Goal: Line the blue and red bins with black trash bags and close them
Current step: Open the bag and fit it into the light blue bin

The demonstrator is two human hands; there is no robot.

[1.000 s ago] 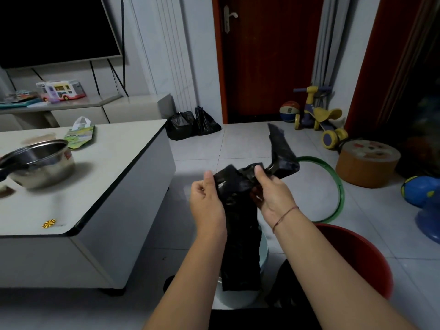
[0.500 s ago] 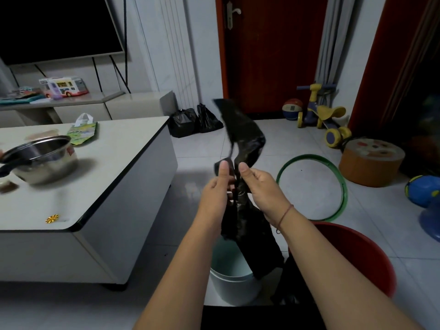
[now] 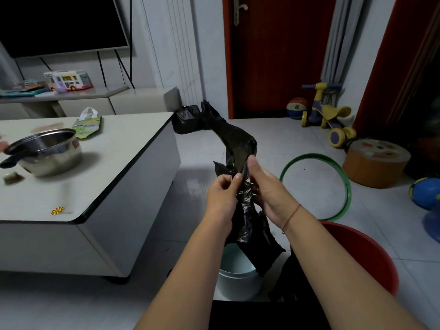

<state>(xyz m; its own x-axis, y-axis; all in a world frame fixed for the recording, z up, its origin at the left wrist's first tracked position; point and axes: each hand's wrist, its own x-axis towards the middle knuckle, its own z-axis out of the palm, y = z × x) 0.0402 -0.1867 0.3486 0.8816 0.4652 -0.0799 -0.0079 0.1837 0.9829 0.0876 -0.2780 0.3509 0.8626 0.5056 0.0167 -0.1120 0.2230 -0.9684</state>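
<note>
Hands at frame centre, left hand (image 3: 222,195) and right hand (image 3: 270,195), pinch a crumpled black trash bag (image 3: 247,210) whose lower end hides part of the pale blue bin (image 3: 234,279); red bin (image 3: 366,256) is cut off behind the right forearm

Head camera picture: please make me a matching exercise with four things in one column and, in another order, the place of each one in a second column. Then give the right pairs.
Things:
1. black trash bag
2. steel pot
3. green hoop
4. pale blue bin

Places:
A. on the white table
B. flat on the floor tiles, beyond the red bin
C. on the floor below the two hands
D. pinched between the left hand and the right hand

Pairs: 1-D, 2-A, 3-B, 4-C
</note>
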